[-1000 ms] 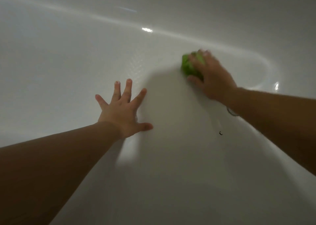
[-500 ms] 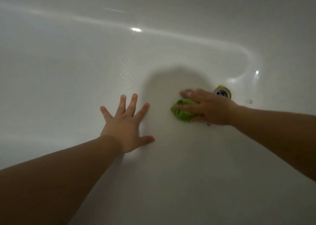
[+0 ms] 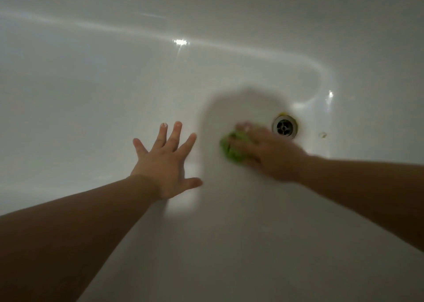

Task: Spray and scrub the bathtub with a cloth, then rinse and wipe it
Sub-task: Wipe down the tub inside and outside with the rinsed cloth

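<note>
I look down into a white bathtub (image 3: 91, 99). My right hand (image 3: 268, 154) grips a bunched green cloth (image 3: 230, 149) and presses it on the tub floor, just left of the round metal drain (image 3: 284, 127). The hand and cloth are blurred by motion, and most of the cloth lies under the fingers. My left hand (image 3: 165, 161) rests flat on the tub floor with fingers spread, a short way left of the cloth.
A small dark speck (image 3: 323, 135) lies on the floor right of the drain. The tub's curved far wall (image 3: 229, 14) rises behind both hands, with a bright glint on it.
My right hand has slid the green cloth from the far wall down onto the floor beside the drain, uncovering the drain. My left hand stays planted flat in the same spot.
</note>
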A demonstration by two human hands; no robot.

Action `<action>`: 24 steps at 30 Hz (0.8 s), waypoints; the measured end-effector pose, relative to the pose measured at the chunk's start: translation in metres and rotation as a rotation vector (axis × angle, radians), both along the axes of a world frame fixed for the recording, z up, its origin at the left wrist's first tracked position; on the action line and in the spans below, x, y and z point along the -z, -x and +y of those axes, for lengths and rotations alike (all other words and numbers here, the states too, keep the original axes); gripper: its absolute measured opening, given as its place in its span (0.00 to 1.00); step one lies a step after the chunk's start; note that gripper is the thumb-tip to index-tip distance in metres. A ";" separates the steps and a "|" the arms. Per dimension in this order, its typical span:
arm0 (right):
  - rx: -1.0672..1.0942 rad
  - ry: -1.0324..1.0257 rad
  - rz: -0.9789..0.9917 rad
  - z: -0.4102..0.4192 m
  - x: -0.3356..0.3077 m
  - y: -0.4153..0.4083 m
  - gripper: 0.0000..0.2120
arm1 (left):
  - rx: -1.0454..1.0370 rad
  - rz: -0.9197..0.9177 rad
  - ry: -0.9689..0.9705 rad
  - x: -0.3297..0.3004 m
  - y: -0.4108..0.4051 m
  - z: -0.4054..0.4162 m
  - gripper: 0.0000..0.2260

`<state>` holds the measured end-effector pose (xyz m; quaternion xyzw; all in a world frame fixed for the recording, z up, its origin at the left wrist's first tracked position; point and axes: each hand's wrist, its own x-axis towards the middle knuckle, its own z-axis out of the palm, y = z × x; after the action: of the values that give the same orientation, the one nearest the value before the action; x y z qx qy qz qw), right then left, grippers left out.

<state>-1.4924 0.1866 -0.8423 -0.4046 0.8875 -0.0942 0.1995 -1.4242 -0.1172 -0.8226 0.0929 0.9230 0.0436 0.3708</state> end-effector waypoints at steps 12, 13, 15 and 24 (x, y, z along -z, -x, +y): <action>-0.194 -0.011 0.073 0.028 0.015 0.019 0.27 | -0.038 -0.128 -0.002 -0.002 0.012 0.024 0.64; -0.120 -0.046 0.112 0.026 0.016 0.046 0.29 | -0.030 -0.120 -0.002 -0.001 0.015 0.026 0.64; 0.036 -0.135 0.191 0.025 0.014 0.095 0.31 | -0.044 -0.101 -0.008 0.002 0.021 0.032 0.65; 0.742 0.055 0.181 -0.026 0.017 0.103 0.30 | -0.066 -0.016 -0.018 0.012 0.036 0.056 0.66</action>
<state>-1.5954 0.1601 -0.8594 -0.0676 0.9848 -0.1477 0.0614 -1.4598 -0.0617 -0.8345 0.0655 0.9221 0.0649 0.3758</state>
